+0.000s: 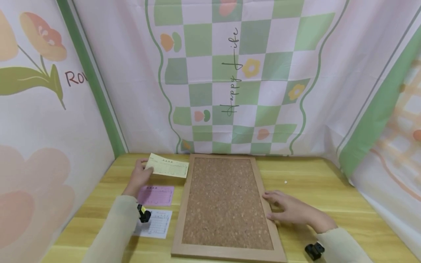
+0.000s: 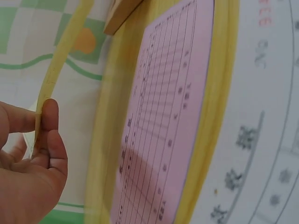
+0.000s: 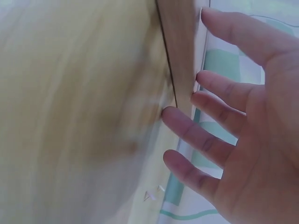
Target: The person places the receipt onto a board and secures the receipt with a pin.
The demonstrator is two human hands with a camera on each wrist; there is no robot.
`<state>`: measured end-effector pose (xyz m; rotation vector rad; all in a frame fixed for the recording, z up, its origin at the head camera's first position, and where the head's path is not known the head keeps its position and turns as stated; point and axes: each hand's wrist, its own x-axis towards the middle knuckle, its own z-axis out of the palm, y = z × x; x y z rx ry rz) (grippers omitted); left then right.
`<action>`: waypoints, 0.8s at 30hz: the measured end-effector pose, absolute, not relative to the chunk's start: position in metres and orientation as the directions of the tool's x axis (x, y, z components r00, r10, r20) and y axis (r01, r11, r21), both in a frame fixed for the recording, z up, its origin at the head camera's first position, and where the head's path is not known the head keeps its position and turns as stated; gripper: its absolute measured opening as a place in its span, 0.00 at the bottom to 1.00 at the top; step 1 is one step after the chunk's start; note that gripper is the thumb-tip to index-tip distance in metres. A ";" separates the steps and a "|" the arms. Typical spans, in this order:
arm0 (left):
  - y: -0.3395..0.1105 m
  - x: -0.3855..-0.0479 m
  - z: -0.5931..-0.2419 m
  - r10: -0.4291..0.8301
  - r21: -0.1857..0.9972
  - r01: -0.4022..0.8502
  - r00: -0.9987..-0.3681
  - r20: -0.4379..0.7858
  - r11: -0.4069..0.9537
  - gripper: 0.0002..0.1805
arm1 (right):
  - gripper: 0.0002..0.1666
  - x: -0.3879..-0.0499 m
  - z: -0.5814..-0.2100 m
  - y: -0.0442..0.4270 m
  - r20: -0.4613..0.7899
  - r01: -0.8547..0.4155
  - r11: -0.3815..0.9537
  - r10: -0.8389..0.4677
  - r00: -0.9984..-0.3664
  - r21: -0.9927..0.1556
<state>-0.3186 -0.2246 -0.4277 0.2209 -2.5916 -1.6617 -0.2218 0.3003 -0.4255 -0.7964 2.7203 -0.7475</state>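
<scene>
My left hand (image 1: 139, 178) pinches the left end of a yellow printed slip (image 1: 168, 166), lifted over the table at the back left; the left wrist view shows the slip (image 2: 60, 53) nearly edge-on between thumb and fingers of the hand (image 2: 35, 163). Nearer to me lie a pink slip (image 1: 157, 195) and a white slip (image 1: 159, 223), both partly covered by my arm. A cork board (image 1: 227, 201) with a wooden frame lies flat in the middle. Fingertips of my right hand (image 1: 292, 209) rest at its right edge, fingers spread and relaxed; the right wrist view shows this hand (image 3: 252, 112) too.
The wooden table (image 1: 315, 175) extends on both sides of the board. A small white bit (image 1: 285, 182) lies to the right of the board. Printed curtains hang behind and at both sides, close to the table's edges.
</scene>
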 end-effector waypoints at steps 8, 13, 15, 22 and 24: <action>-0.214 -0.319 -0.429 -0.138 0.922 -0.073 -0.990 -0.022 0.380 0.30 | 0.37 -0.226 -0.415 0.293 -0.038 -0.479 0.721 -0.571 -0.820 -0.501; -0.207 -0.319 -0.431 -0.138 0.931 -0.078 -0.990 -0.030 0.356 0.31 | 0.31 -0.230 -0.412 0.287 -0.038 -0.465 0.721 -0.560 -0.827 -0.514; -0.203 -0.319 -0.432 -0.136 0.931 -0.077 -0.990 -0.029 0.357 0.31 | 0.30 -0.233 -0.411 0.284 -0.033 -0.460 0.718 -0.556 -0.831 -0.522; -0.190 -0.319 -0.430 -0.126 0.934 -0.069 -0.992 -0.026 0.349 0.32 | 0.26 -0.246 -0.409 0.271 -0.024 -0.466 0.674 -0.582 -0.813 -0.573; -0.187 -0.320 -0.429 -0.123 0.936 -0.068 -0.992 -0.026 0.347 0.32 | 0.25 -0.249 -0.408 0.268 -0.023 -0.465 0.671 -0.583 -0.812 -0.578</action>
